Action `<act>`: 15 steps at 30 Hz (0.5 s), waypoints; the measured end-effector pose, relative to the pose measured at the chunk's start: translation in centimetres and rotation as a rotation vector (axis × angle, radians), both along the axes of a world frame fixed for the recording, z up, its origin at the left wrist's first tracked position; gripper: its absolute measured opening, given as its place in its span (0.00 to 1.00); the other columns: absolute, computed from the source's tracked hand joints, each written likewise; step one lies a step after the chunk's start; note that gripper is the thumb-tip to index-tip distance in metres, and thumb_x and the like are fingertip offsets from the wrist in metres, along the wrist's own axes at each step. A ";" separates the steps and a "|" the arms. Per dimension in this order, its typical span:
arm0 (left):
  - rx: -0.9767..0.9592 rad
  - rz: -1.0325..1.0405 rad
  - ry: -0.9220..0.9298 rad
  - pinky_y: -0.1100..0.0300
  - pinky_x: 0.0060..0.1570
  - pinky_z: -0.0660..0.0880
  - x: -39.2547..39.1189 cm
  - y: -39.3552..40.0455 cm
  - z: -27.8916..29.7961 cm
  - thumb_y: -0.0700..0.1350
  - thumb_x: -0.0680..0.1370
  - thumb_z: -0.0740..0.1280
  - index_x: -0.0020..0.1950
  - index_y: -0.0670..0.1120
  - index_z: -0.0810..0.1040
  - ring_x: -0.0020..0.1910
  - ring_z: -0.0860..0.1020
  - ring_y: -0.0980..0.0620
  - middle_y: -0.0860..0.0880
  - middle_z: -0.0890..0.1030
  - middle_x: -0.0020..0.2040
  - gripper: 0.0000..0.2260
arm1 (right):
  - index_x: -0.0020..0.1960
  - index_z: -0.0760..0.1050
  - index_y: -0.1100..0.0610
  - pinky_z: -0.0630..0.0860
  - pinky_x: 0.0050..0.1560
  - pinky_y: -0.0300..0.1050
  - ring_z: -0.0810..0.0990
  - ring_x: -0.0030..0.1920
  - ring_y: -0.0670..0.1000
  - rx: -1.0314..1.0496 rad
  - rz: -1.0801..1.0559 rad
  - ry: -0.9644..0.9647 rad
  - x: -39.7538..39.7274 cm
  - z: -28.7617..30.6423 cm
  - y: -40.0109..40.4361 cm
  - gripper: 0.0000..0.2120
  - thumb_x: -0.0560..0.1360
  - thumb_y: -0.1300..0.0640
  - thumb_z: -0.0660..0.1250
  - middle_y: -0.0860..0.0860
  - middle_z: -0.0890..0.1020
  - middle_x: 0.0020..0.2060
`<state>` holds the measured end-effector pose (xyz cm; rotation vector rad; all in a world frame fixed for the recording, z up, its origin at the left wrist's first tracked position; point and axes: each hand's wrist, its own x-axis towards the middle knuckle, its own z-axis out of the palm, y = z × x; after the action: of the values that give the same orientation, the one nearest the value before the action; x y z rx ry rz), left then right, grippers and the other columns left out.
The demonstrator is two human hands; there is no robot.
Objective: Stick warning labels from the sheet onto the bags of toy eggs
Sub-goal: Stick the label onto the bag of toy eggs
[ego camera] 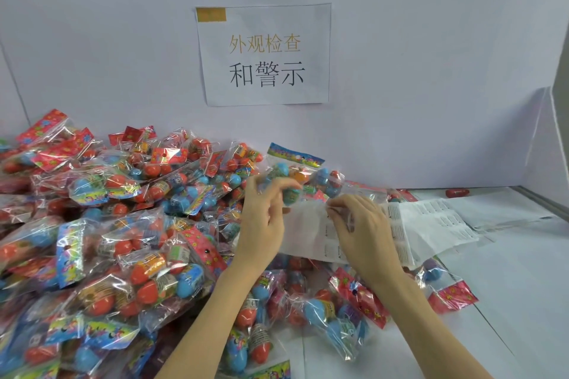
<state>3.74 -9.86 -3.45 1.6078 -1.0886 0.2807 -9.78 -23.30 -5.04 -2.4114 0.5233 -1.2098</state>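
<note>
Above the heap of clear plastic bags of red and blue toy eggs [123, 240], the left hand [264, 218] grips one raised bag with a blue header card [295, 169], while the right hand [360, 224] pinches something small at the white label sheet [415, 228] lying on the white table [523, 271] just beside it.

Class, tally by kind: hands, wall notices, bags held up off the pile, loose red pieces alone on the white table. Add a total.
Hands: 2 (left hand, on the bag; right hand, pinching the label sheet)
Wall notice: 1
Held-up bag: 1
Loose red piece: 1
Total: 5
</note>
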 end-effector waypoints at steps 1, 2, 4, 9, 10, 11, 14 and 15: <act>0.022 -0.002 -0.020 0.68 0.62 0.75 -0.2 -0.1 -0.1 0.35 0.86 0.60 0.58 0.51 0.84 0.62 0.75 0.61 0.47 0.69 0.65 0.15 | 0.58 0.81 0.52 0.76 0.57 0.42 0.81 0.53 0.48 0.089 0.038 -0.025 0.0 0.2 0.4 0.06 0.82 0.60 0.71 0.46 0.85 0.51; 0.045 -0.015 -0.026 0.70 0.64 0.71 -0.2 -0.1 -0.2 0.35 0.85 0.62 0.57 0.50 0.85 0.64 0.74 0.63 0.47 0.69 0.65 0.14 | 0.58 0.79 0.49 0.75 0.54 0.37 0.81 0.52 0.43 0.178 0.077 -0.050 0.1 0.3 0.8 0.08 0.82 0.59 0.71 0.44 0.85 0.49; 0.075 -0.069 -0.003 0.79 0.64 0.61 -0.3 -0.1 -0.4 0.40 0.85 0.67 0.58 0.49 0.86 0.67 0.66 0.74 0.53 0.69 0.66 0.09 | 0.57 0.77 0.45 0.73 0.48 0.28 0.81 0.49 0.38 0.284 0.128 -0.114 0.1 0.6 1.4 0.09 0.81 0.58 0.71 0.40 0.84 0.45; 0.198 -0.105 0.061 0.86 0.58 0.54 -0.3 -0.3 -0.5 0.58 0.81 0.68 0.55 0.53 0.84 0.64 0.58 0.84 0.53 0.66 0.67 0.11 | 0.54 0.80 0.43 0.73 0.46 0.27 0.82 0.48 0.38 0.389 0.170 -0.189 0.0 0.8 1.8 0.09 0.81 0.58 0.72 0.37 0.84 0.43; 0.221 -0.104 0.082 0.86 0.58 0.53 -0.3 -0.3 -0.4 0.57 0.82 0.68 0.53 0.54 0.84 0.64 0.57 0.84 0.53 0.66 0.67 0.09 | 0.54 0.80 0.42 0.73 0.46 0.27 0.82 0.47 0.39 0.397 0.172 -0.189 0.1 0.7 1.8 0.11 0.81 0.58 0.71 0.38 0.84 0.42; 0.237 -0.105 0.099 0.86 0.58 0.53 -0.3 -0.4 -0.4 0.54 0.82 0.69 0.52 0.54 0.84 0.64 0.56 0.85 0.53 0.65 0.67 0.06 | 0.54 0.79 0.42 0.73 0.45 0.28 0.82 0.46 0.40 0.404 0.179 -0.190 0.1 0.7 1.7 0.12 0.81 0.59 0.71 0.39 0.84 0.41; 0.261 -0.149 0.176 0.74 0.63 0.59 -0.4 -0.2 -0.2 0.51 0.83 0.69 0.49 0.55 0.81 0.65 0.58 0.82 0.55 0.66 0.67 0.04 | 0.53 0.79 0.40 0.76 0.42 0.35 0.83 0.43 0.44 0.447 0.215 -0.174 -0.1 0.8 1.2 0.13 0.80 0.59 0.72 0.43 0.84 0.39; 0.270 -0.167 0.221 0.68 0.66 0.59 -0.4 -0.1 -0.1 0.50 0.83 0.69 0.49 0.55 0.81 0.69 0.60 0.76 0.54 0.66 0.67 0.04 | 0.54 0.79 0.39 0.77 0.42 0.39 0.83 0.41 0.46 0.475 0.230 -0.163 -0.1 0.9 0.9 0.13 0.80 0.59 0.72 0.44 0.85 0.38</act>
<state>3.32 -9.98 -3.51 1.7242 -1.1152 -0.1587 -9.93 -22.38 -4.16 -1.8965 0.4131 -1.0331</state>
